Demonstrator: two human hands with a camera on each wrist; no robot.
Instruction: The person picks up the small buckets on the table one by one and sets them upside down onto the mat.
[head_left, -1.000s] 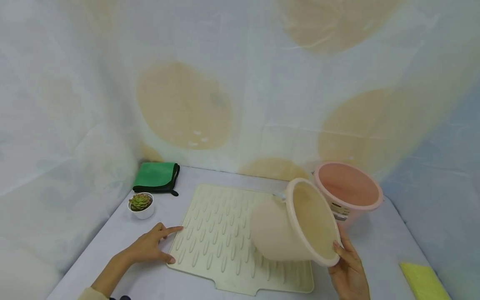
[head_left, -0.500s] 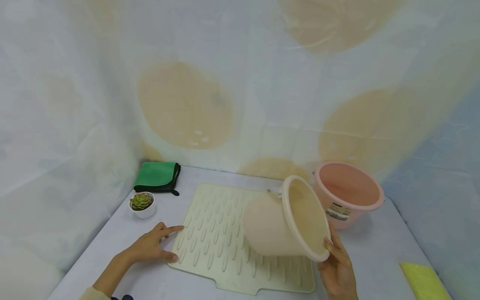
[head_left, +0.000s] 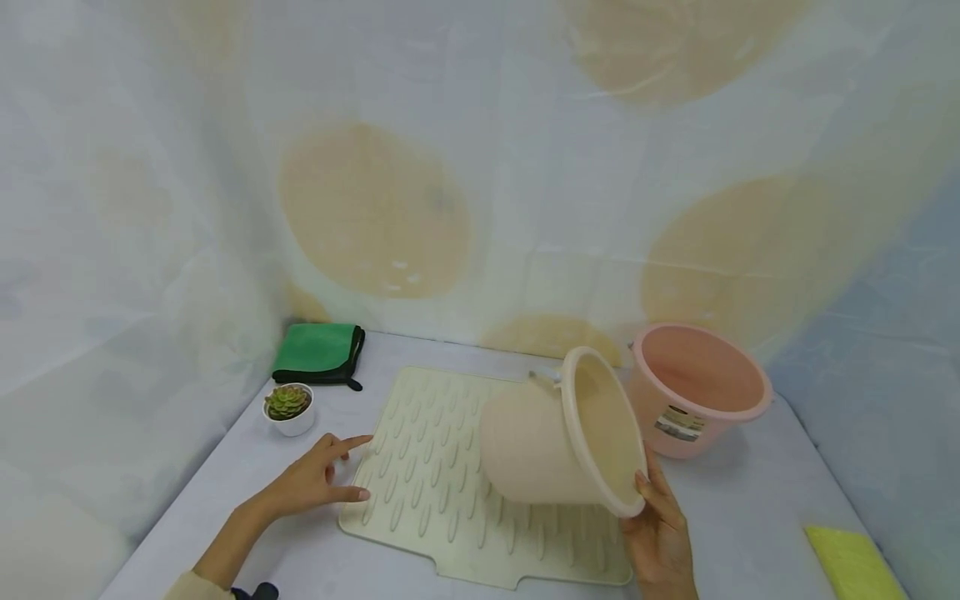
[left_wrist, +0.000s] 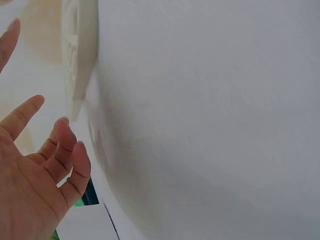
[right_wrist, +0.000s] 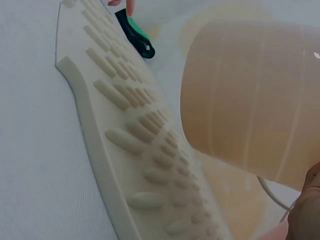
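Note:
A cream bucket (head_left: 525, 446) lies tilted on its side in the air, its mouth facing right. My right hand (head_left: 663, 533) holds it by the lower right of the rim. In the right wrist view a gap shows between the bucket (right_wrist: 245, 95) and the ridged mat (right_wrist: 95, 130) under it. The cream draining mat (head_left: 423, 467) lies flat, with rows of raised ridges. At its left edge is my left hand (head_left: 311, 479), thumb and index finger stretched toward the mat. The left wrist view shows the hand's (left_wrist: 30, 180) other fingers loosely bent, holding nothing.
Behind and right of the cream bucket stands a pink bucket (head_left: 686, 433) with a label. A folded green cloth (head_left: 315, 350) with black trim lies back left, beside a small potted succulent (head_left: 288, 408). A yellow packet (head_left: 855, 562) is at the right edge.
My right hand has carried the cream bucket leftward over the mat, uncovering more of the pink bucket. The left hand has shifted slightly forward and to the right along the mat's edge.

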